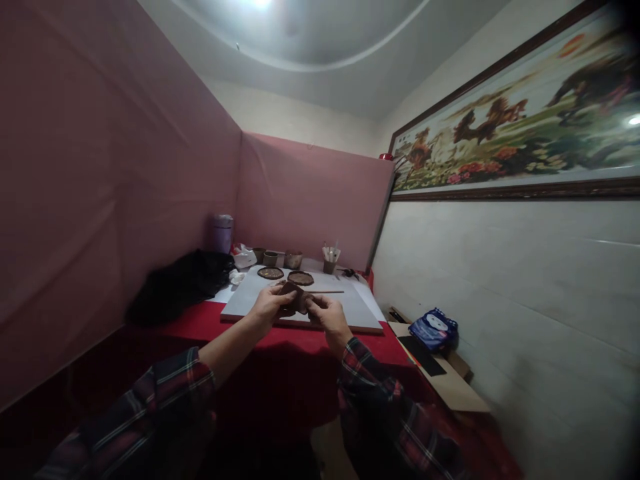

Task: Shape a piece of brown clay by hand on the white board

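Note:
Both my hands meet over the front edge of a grey-white board (250, 300), holding one dark brown piece that looks like clay (301, 301). My left hand (273, 303) is closed on its left side, with the thumb on top. On the other side, the fingers of my right hand (323, 312) pinch its lower right edge. A thin wooden stick (327, 291) lies just behind the piece, pointing right. Farther back on the board rest two flat brown round discs, a left one (271, 273) and a right one (301, 278).
Small dark pots (271, 259) and a wider jar (293, 259) stand behind the board. A tool cup (330, 265) is at the back right. Black cloth (183, 287) and a purple container (222, 233) are left. A blue packet (434, 329) lies right, on cardboard.

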The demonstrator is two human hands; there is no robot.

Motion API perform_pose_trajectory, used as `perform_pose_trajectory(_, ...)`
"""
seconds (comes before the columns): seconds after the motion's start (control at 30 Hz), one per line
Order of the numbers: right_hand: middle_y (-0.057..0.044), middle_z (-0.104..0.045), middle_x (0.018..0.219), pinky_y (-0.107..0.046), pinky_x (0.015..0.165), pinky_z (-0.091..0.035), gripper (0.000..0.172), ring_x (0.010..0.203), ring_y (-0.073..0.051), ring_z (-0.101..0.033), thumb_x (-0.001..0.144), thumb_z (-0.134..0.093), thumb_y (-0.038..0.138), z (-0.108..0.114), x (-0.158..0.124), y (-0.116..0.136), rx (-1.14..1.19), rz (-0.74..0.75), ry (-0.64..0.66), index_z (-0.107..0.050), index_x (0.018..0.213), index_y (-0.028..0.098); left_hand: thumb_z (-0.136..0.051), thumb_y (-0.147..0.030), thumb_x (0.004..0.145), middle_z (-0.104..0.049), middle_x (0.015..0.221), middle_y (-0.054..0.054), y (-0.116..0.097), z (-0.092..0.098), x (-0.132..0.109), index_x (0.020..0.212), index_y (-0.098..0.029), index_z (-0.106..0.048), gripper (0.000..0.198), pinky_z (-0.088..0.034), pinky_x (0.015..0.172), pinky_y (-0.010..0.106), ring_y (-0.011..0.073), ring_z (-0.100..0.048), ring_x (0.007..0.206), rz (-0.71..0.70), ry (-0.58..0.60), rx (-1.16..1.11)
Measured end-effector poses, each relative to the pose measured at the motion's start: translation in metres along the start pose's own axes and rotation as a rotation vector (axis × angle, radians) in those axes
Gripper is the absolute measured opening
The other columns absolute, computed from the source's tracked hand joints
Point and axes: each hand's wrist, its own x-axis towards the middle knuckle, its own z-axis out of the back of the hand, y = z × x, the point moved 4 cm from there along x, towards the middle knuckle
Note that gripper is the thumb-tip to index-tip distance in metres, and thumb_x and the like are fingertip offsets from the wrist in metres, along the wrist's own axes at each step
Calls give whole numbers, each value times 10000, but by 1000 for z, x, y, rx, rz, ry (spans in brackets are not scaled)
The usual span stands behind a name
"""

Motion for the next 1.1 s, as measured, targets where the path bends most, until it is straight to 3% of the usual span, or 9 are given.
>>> perform_pose_trajectory(0.1,29,-575,530,-200,413,-298,454,427,-48,-405,553,-806,497,0,5,2,-4,40,30,-672,753,112,-806,-253,624,-709,753,74,-3,0,7,870,-129,-696,296,-486,588,253,156,-648,616,-1,47,76)
perform_pose_trajectory(0.27,7,-612,577,-212,434,-335,403,439,-58,-447,617,-771,466,3,24,2,-76,64,114,-696,792,111,-788,-311,638,-718,828,120,-4,10,29,898,-116,-705,335,-490,624,275,197,-667,709,-3,121,214)
perform_pose_trajectory(0.43,5,-607,561,-217,436,-358,370,457,-76,-475,619,-757,461,14,58,-4,-148,89,95,-681,737,118,-753,-290,639,-706,843,84,-1,18,63,901,-126,-702,314,-456,657,246,163,-639,738,-25,235,363)
perform_pose_trajectory(0.57,-6,-628,606,-219,476,-393,318,531,-96,-523,637,-749,425,23,81,-4,-236,120,125,-693,735,127,-733,-276,630,-675,745,40,1,23,92,914,-121,-702,325,-394,581,223,114,-562,621,-5,305,505)
perform_pose_trajectory(0.67,-12,-645,634,-228,515,-413,281,558,-98,-531,650,-741,388,29,89,-10,-305,97,173,-712,759,131,-722,-266,623,-672,737,37,8,26,104,936,-115,-702,347,-417,610,242,126,-568,630,39,334,567)
perform_pose_trajectory(0.87,-38,-699,763,-290,684,-495,232,676,-136,-603,698,-706,347,39,82,-30,-426,-21,254,-727,818,150,-667,-215,674,-700,858,55,16,27,100,872,-123,-720,225,-469,728,276,171,-611,785,-166,323,826)
perform_pose_trajectory(1.0,-53,-719,957,-328,814,-511,311,866,-177,-640,694,-719,303,38,77,-29,-433,17,305,-714,980,180,-616,-204,758,-714,925,54,14,20,90,938,-147,-710,211,-480,766,283,177,-623,850,-231,365,889)
perform_pose_trajectory(1.1,-44,-719,909,-324,801,-514,240,843,-172,-637,752,-680,339,36,78,-28,-447,18,298,-718,926,178,-596,-187,796,-720,968,49,13,14,84,994,-169,-707,227,-472,794,289,173,-628,869,-308,383,932)
